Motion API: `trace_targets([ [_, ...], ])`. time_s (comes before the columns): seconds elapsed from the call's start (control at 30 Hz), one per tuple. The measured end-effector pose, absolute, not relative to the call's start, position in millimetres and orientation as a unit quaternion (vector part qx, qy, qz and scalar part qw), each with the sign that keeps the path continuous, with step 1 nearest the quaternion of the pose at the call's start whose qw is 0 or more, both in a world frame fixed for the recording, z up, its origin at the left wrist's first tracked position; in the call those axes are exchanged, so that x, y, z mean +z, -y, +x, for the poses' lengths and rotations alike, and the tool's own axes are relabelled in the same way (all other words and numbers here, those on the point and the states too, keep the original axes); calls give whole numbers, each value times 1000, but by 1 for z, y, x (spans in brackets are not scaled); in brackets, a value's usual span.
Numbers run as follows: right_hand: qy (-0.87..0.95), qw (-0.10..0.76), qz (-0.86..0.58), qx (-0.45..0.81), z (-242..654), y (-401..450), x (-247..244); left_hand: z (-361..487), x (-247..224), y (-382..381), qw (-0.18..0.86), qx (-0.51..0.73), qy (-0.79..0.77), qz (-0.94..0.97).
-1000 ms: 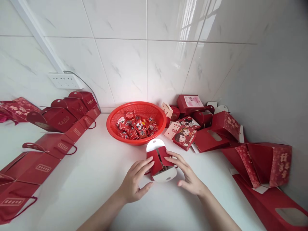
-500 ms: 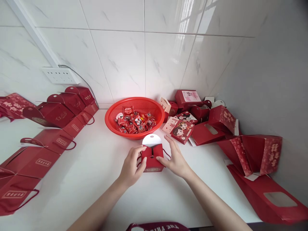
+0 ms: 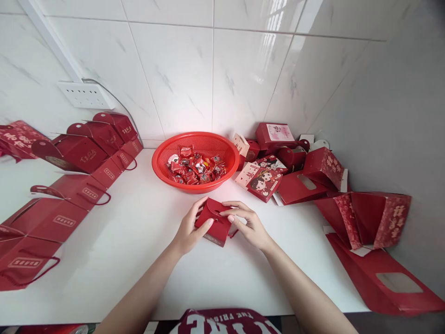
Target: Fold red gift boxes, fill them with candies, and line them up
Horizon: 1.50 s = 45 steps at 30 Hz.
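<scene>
A small red candy box (image 3: 212, 221) with a cord handle sits on the white table, turned at an angle. My left hand (image 3: 189, 228) grips its left side, thumb on the top. With my right hand (image 3: 248, 225) I press the rounded top flap down near the slot, fingers and thumb bent over it. The flap's tip is partly hidden under those fingers. Beyond the box stands a red plastic basket (image 3: 160, 168) holding several wrapped candies (image 3: 194, 168).
Red handled boxes (image 3: 66, 220) stand in rows on the left. To the right lies a pile of boxes, including a cartoon-printed box (image 3: 264, 180) and an open red box (image 3: 365, 220). A wall socket (image 3: 85, 95) with a cable is behind the left rows.
The raised flap has been folded down over the box top. The box has turned at an angle, and my right hand has moved from its side onto the flap.
</scene>
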State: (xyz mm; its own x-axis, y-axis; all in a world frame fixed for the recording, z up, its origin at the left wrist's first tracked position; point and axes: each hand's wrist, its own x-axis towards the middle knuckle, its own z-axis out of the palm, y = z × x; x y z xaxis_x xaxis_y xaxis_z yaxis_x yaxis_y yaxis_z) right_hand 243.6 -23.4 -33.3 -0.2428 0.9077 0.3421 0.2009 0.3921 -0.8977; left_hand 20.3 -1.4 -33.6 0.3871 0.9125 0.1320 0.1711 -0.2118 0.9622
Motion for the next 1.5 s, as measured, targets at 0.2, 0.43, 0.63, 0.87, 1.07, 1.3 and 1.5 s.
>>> trace_targets([
  [0.2, 748, 433, -404, 300, 244, 25, -39, 16, -33, 0, 508, 358, -397, 675],
  [0.43, 769, 424, -400, 264, 248, 25, -41, 18, -36, -4, 518, 354, -385, 677],
  [0.63, 784, 422, -415, 190, 239, 31, -41, 13, -18, -8, 420, 350, -443, 710],
  [0.87, 766, 450, -406, 211, 225, 44, -36, 23, 17, 28, 141, 206, -480, 841],
  [1.07, 814, 412, -353, 209, 231, 39, -40, 19, -1, 20, 132, 119, -463, 869],
  [1.3, 836, 403, -325, 185, 222, 35, -57, -13, 8, -20, 185, 111, -346, 913],
  [1.5, 821, 418, -346, 179, 212, 30, -59, -17, 14, -31, 213, 113, -281, 929],
])
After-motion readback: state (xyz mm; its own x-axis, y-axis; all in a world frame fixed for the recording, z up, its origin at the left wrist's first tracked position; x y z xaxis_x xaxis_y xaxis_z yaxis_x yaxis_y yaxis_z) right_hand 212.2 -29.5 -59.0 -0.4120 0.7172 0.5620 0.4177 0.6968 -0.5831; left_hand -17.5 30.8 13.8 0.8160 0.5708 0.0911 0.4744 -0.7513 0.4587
